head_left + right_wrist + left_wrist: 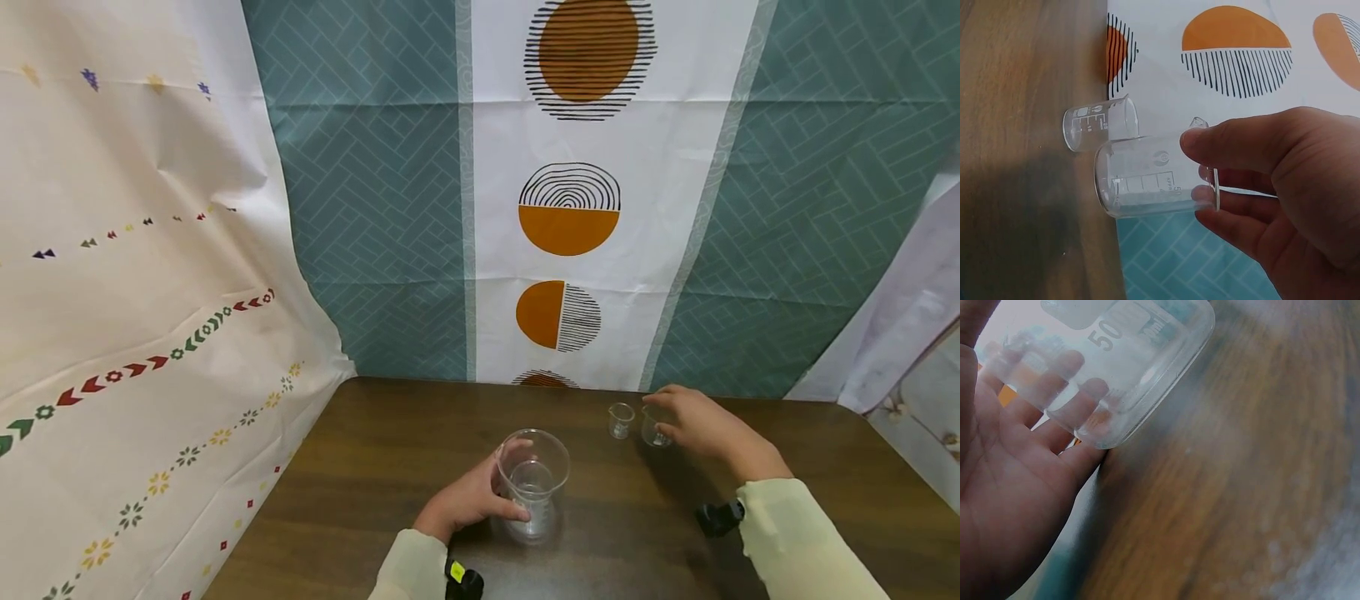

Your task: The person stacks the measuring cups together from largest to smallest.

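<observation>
A hanging cloth (487, 192) with teal and white panels backed the work area, and a brown wooden table (360, 475) stood before it. The large beaker (542, 492) was taken as the reference: it stood upright at the left hand (474, 497), whose thumb and fingers were curled partway round its near-left side. Beyond it and to its right, the right hand (701, 423) pinched the mid-sized beaker (1141, 181) at the rim, thumb opposing the fingers across little more than the glass's width. The small beaker (620, 421) stood just beside that one, on the side towards the large beaker. In this inspector's judgement, good handling called for a light, even pinch, the mid-sized beaker kept level and clear of its small neighbour, and the large beaker held steady meanwhile. The ring inside the large beaker may have been a nested vessel or merely its contents; the clear glass did not settle it. Whether the mid-sized beaker's base touched the table could not be established. The left wrist view cut off the large beaker's rim.
</observation>
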Demonstrator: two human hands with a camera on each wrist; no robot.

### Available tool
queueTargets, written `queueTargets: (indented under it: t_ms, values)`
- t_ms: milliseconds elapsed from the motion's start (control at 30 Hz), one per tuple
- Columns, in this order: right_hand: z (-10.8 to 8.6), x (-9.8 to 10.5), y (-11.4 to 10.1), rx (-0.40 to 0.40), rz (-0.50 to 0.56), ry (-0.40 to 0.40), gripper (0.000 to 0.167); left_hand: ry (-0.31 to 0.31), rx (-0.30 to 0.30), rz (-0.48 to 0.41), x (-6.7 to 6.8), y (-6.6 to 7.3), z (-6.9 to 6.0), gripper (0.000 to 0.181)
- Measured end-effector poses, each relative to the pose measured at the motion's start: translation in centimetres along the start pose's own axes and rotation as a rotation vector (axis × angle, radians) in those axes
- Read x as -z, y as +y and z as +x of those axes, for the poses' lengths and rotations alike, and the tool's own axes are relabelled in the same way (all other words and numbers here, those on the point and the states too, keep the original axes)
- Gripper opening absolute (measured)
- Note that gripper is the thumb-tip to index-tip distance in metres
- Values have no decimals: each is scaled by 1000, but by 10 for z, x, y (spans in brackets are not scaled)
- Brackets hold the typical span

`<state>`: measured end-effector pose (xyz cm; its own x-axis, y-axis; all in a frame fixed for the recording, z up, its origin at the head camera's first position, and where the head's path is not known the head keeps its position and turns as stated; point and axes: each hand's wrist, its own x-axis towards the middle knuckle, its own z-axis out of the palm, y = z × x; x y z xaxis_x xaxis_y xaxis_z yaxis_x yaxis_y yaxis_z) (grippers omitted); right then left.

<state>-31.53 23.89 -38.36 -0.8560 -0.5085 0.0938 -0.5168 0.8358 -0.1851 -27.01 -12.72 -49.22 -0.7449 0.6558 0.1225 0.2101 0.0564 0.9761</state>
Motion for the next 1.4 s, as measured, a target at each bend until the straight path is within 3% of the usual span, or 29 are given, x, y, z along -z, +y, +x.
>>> queueTargets:
  t_ms: [833,1400]
  values:
    - [-5,1,-13,39,-3,28,42,-4,31,7,0,3,-1,93]
    - [-5,5,-21,62,-12,47,41,-2,34,-9,0,4,-1,87]
